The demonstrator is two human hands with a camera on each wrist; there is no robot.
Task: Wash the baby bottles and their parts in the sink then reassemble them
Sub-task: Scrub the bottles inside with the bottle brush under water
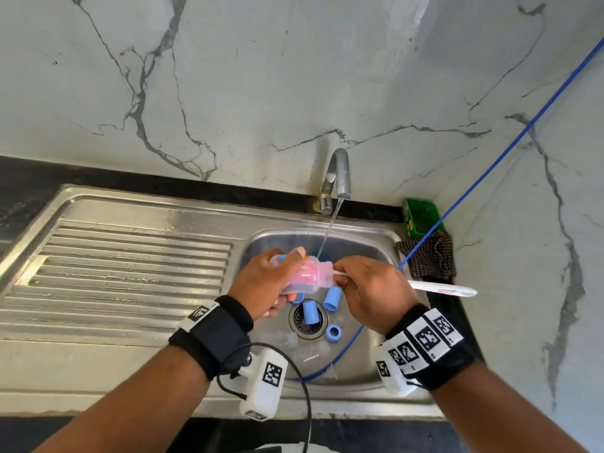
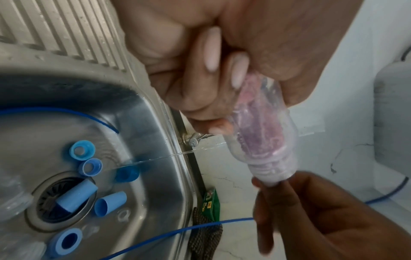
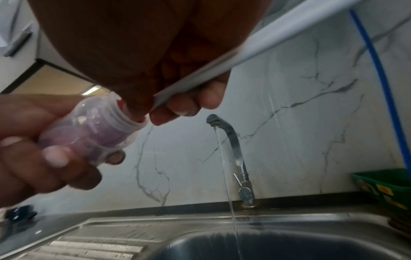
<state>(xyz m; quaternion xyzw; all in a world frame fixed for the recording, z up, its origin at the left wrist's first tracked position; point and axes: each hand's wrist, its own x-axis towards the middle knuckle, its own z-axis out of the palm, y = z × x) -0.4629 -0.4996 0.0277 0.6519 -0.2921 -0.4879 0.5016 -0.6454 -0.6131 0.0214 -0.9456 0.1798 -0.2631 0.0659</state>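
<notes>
Head view first: look at the left hand [image 1: 261,282], curled tight round the clear bottle [image 1: 295,291], held on its side over the sink [image 1: 376,371] with the mouth to the right. Look at the right hand [image 1: 369,289] too, pinching the white brush handle [image 1: 441,288] right at the mouth of the bottle, with the pink brush head [image 1: 305,273] deep inside. Keep the left hand firm but gentle, to stop any slipping or squashing of the wet bottle. Push the brush all the way to the bottom, pull back, and twist a little each time to rub every side. Scrub round the bumpy neck as well, best seen from the right wrist. Mind the long handle sticking out to the right, and keep clear of the blue cord [image 1: 490,161]. Notice the water [image 1: 330,227] running from the tap [image 1: 338,171] and falling just behind the bottle; touching or not, hard to tell. Tip the mouth up under that water for a good rinse, then pour out. Stay low over the sink to save the tabletop from splashes. Leave the blue caps [image 1: 310,312], the blue ring [image 1: 334,332] and the see-through parts [image 1: 304,351] down by the drain [image 1: 295,323] for later. Plenty of washing left, and no putting together yet. Hold on well to the small bits near that drain when picking up.
</notes>
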